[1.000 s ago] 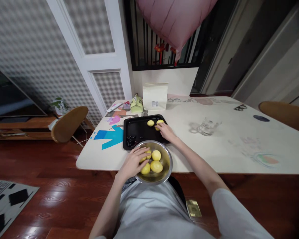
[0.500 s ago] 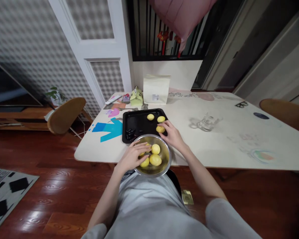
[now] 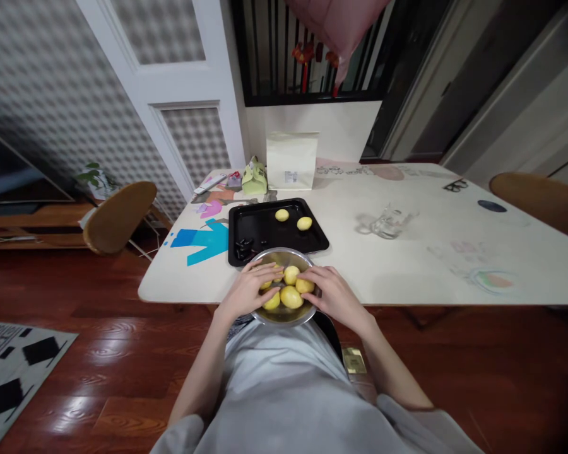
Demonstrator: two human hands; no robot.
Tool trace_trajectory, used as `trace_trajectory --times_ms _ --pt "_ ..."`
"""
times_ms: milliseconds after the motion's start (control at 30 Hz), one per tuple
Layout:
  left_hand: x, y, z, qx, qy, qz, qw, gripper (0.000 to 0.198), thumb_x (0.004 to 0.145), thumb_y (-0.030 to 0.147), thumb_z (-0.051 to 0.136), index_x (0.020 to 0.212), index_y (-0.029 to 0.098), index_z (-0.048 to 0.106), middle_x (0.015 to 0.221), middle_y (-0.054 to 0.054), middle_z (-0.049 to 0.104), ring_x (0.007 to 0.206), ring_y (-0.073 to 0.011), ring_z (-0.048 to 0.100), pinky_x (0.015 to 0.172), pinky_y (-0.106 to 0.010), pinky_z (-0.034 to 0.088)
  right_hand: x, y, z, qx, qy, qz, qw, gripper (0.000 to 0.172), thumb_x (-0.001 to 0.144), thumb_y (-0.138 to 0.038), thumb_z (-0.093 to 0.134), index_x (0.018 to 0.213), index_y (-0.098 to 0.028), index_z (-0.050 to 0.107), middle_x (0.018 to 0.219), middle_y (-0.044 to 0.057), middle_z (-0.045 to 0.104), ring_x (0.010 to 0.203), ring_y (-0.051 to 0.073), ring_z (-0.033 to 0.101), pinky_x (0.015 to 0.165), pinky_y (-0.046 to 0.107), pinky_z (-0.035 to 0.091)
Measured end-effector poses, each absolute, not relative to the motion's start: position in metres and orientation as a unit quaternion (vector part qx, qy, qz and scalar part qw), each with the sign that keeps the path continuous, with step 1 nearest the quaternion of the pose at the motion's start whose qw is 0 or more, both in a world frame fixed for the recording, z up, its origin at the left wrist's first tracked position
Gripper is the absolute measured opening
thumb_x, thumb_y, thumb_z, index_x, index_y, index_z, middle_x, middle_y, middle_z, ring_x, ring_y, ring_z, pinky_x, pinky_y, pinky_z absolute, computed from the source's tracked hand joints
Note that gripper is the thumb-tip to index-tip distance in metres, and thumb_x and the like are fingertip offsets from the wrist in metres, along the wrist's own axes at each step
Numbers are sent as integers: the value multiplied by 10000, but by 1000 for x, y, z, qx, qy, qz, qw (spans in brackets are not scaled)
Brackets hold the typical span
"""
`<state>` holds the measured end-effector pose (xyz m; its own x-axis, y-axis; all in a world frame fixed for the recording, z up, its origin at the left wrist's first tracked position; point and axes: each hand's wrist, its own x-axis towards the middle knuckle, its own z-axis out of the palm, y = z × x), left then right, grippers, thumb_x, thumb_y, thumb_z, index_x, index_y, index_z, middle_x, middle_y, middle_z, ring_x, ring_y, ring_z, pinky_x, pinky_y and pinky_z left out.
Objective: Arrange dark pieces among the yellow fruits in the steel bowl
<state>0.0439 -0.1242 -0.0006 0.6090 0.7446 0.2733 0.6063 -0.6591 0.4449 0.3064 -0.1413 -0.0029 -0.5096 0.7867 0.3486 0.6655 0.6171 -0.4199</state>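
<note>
A steel bowl point(image 3: 288, 255) at the table's front edge, close against my body, has several yellow lemons in it. My right hand point(image 3: 332, 293) reaches over the bowl's right side, its fingers and thumb around a lemon point(image 3: 305, 285) among the others. At the left side, my left hand point(image 3: 250, 290) curls inside the rim around a lemon point(image 3: 266, 285), mostly covered by the fingers. Another lemon point(image 3: 291, 297) lies in plain sight between the hands. Just behind the bowl is a black tray point(image 3: 281, 236) carrying two lemons point(image 3: 304, 223) and small dark pieces point(image 3: 243, 246).
Behind the tray stand a cream paper bag point(image 3: 291, 157) and a green packet point(image 3: 254, 178). To the right are a clear glass vessel point(image 3: 389, 224) and a dark oval point(image 3: 492, 205) on the white table point(image 3: 407, 271). Wooden chairs point(image 3: 120, 217) flank the table.
My right hand has brought a lemon from the tray's right side into the bowl. Two lemons now lie on the tray instead of three. My left hand has stayed at the bowl.
</note>
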Motion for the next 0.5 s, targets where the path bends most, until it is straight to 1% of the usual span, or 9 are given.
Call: trace_trajectory --times_ms 100,233,367,433,500 --pt "44 -124 0 883 381 223 161 349 990 324 623 1330 303 699 1429 -49 671 1384 -270 588 1227 -536 355 307 -142 -4 -413 -862 131 263 348 869 -228 782 1209 -232 708 1189 107 746 1076 280 699 985 462 478" --pt "45 -124 -2 881 382 228 161 368 987 318 626 1352 316 681 1429 -37 671 1383 -269 590 1223 -532 359 307 -144 1 -405 -861 127 280 391 889 -278 781 1267 -244 685 1232 113 740 1123 293 681 1018 493 469" --pt "45 -124 -3 881 384 228 157 353 992 336 621 1337 301 687 1429 -41 671 1383 -269 589 1221 -524 356 312 -123 10 -403 -854 101 313 293 981 -336 663 1257 -240 683 1232 106 726 1145 292 657 1009 479 492" --pt "44 -124 -3 881 384 228 157 355 988 336 627 1336 301 687 1430 -40 671 1384 -268 588 1220 -521 358 315 -98 10 -416 -847 67 324 265 1019 -315 582 1249 -240 689 1239 112 710 1163 298 643 1002 486 505" --pt "44 -124 -2 881 384 230 154 359 985 329 630 1339 307 684 1428 -38 672 1382 -266 589 1215 -517 367 318 -67 6 -436 -843 30 314 282 1024 -255 532 1258 -237 688 1272 120 687 1189 303 624 1012 492 511"
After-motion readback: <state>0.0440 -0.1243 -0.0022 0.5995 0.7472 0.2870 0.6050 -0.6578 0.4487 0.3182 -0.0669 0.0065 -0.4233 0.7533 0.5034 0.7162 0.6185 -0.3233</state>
